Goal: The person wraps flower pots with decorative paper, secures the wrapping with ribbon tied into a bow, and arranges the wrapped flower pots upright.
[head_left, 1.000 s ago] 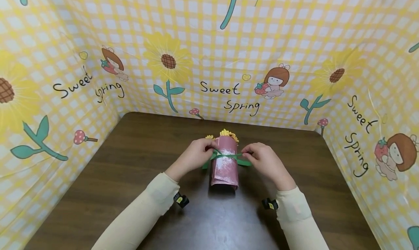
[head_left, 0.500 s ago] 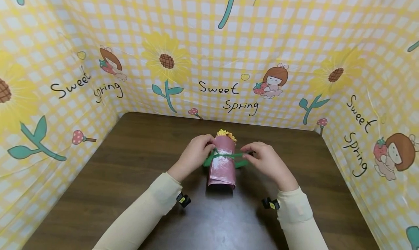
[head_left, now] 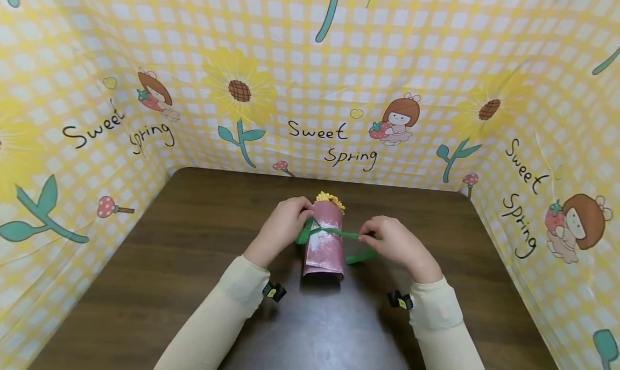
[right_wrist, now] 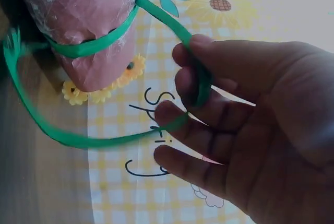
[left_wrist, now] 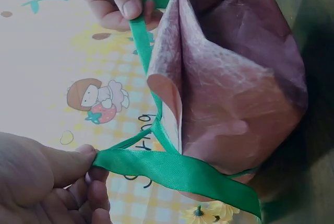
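A bouquet wrapped in pink paper (head_left: pixel 323 251) lies mid-table, its yellow flowers (head_left: pixel 330 199) poking out at the far end. Green ribbon (right_wrist: pixel 86 47) runs round its middle and crosses on top. My left hand (head_left: pixel 286 225) pinches one length of the ribbon between thumb and fingers, at the wrap's left. On the other side my right hand (head_left: pixel 399 246) pinches the second length, drawn out taut from the crossing. In the right wrist view a loose loop of ribbon hangs from that hand's fingers (right_wrist: pixel 177 119). The near end of the paper is hollow, its folds (left_wrist: pixel 235 78) visible from the left wrist.
The dark wooden table (head_left: pixel 145 284) has a back edge close beyond the flowers. Yellow checked cloth (head_left: pixel 290 52) with printed sunflowers and lettering walls it in at the back and both sides. A small black wrist camera (head_left: pixel 400 300) sits at each cuff.
My right hand has pulled its ribbon length out farther from the crossing and sits slightly lower. The left hand has drawn its length up a little. The bouquet appears slightly farther left in view.
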The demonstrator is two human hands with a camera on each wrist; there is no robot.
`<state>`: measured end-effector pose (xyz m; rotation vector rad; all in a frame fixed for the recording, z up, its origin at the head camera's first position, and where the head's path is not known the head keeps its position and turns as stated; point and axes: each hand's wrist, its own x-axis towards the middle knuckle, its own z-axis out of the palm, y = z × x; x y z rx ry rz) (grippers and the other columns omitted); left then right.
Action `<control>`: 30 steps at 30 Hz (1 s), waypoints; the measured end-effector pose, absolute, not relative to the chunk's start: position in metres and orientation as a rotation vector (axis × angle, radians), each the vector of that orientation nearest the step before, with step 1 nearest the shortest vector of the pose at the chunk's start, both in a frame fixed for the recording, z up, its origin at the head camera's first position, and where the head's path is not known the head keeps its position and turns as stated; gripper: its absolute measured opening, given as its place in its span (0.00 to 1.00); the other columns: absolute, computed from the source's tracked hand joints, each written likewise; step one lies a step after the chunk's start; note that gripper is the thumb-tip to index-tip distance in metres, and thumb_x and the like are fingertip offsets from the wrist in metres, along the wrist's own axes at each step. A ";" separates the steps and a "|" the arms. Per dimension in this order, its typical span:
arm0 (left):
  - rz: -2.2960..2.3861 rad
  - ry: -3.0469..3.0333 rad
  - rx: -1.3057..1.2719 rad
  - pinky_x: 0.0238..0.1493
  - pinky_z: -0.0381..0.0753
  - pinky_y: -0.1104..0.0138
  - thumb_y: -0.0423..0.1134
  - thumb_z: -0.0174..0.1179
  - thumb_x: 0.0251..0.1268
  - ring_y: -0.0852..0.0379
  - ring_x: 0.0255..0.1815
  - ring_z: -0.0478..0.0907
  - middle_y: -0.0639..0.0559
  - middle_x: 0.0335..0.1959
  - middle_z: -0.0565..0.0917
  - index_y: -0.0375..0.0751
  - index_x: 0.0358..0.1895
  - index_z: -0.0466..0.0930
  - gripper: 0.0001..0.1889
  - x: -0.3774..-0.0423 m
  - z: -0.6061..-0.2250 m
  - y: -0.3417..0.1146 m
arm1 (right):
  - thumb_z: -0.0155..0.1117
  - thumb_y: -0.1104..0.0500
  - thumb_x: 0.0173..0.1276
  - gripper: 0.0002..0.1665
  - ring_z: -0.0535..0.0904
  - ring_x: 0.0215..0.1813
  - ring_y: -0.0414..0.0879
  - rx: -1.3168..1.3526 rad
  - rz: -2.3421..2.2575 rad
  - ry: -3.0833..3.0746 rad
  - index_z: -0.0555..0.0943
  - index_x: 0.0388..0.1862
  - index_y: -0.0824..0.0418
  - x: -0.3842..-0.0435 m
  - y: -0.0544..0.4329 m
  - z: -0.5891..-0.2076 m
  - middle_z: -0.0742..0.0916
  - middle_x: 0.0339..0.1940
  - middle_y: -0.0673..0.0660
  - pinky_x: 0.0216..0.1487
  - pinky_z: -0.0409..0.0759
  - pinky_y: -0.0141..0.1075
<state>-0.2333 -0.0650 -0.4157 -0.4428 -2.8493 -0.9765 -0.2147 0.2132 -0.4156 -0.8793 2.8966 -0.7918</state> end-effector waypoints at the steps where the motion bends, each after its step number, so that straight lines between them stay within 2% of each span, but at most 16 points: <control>1: -0.994 -2.851 -0.433 0.44 0.80 0.60 0.39 0.59 0.77 0.55 0.39 0.79 0.51 0.42 0.86 0.43 0.46 0.84 0.06 -0.233 -0.415 -0.066 | 0.70 0.58 0.71 0.02 0.78 0.39 0.41 -0.902 -0.808 2.912 0.88 0.36 0.52 -0.215 0.213 -0.417 0.84 0.35 0.44 0.41 0.79 0.37; 4: -1.068 -2.842 -0.444 0.41 0.79 0.62 0.39 0.59 0.77 0.56 0.36 0.78 0.52 0.40 0.86 0.43 0.45 0.84 0.06 -0.233 -0.417 -0.068 | 0.71 0.56 0.70 0.02 0.75 0.41 0.43 -0.920 -0.859 2.971 0.89 0.37 0.51 -0.213 0.211 -0.417 0.80 0.36 0.44 0.43 0.76 0.38; 7: -1.203 -2.820 -0.466 0.38 0.78 0.62 0.39 0.60 0.76 0.56 0.35 0.77 0.53 0.38 0.85 0.43 0.45 0.86 0.06 -0.231 -0.420 -0.071 | 0.72 0.55 0.70 0.03 0.73 0.37 0.43 -0.871 -0.904 3.004 0.90 0.38 0.51 -0.212 0.210 -0.417 0.79 0.33 0.45 0.38 0.74 0.37; 12: -1.395 -2.792 -0.489 0.37 0.78 0.63 0.40 0.62 0.75 0.56 0.36 0.77 0.54 0.40 0.86 0.45 0.46 0.88 0.07 -0.228 -0.423 -0.076 | 0.71 0.54 0.70 0.02 0.75 0.30 0.40 -0.710 -0.922 3.033 0.89 0.37 0.49 -0.211 0.206 -0.414 0.85 0.30 0.45 0.32 0.75 0.36; 17: -1.479 -2.807 -0.528 0.35 0.77 0.63 0.41 0.61 0.75 0.54 0.35 0.77 0.50 0.36 0.84 0.45 0.48 0.88 0.08 -0.228 -0.421 -0.077 | 0.71 0.53 0.71 0.03 0.76 0.27 0.41 -0.593 -0.870 3.079 0.88 0.37 0.48 -0.210 0.204 -0.413 0.86 0.27 0.44 0.30 0.75 0.37; 24: -1.497 -2.834 -0.634 0.44 0.80 0.62 0.35 0.63 0.72 0.55 0.42 0.78 0.53 0.42 0.86 0.43 0.50 0.88 0.09 -0.226 -0.419 -0.073 | 0.70 0.51 0.72 0.09 0.78 0.28 0.41 -0.480 -0.876 3.235 0.89 0.38 0.55 -0.210 0.197 -0.425 0.89 0.30 0.48 0.31 0.77 0.39; 27: -1.465 -2.833 -0.641 0.45 0.81 0.61 0.32 0.63 0.71 0.55 0.41 0.79 0.52 0.40 0.86 0.40 0.50 0.88 0.09 -0.225 -0.419 -0.073 | 0.70 0.50 0.72 0.11 0.80 0.30 0.43 -0.381 -1.072 3.283 0.89 0.37 0.56 -0.215 0.186 -0.432 0.89 0.31 0.51 0.33 0.79 0.40; 30: -1.426 -2.805 -0.629 0.45 0.82 0.61 0.30 0.63 0.70 0.56 0.41 0.80 0.54 0.39 0.86 0.41 0.47 0.88 0.08 -0.225 -0.421 -0.072 | 0.71 0.53 0.70 0.08 0.81 0.33 0.45 -0.276 -1.356 3.257 0.88 0.37 0.57 -0.224 0.173 -0.432 0.89 0.31 0.52 0.36 0.79 0.39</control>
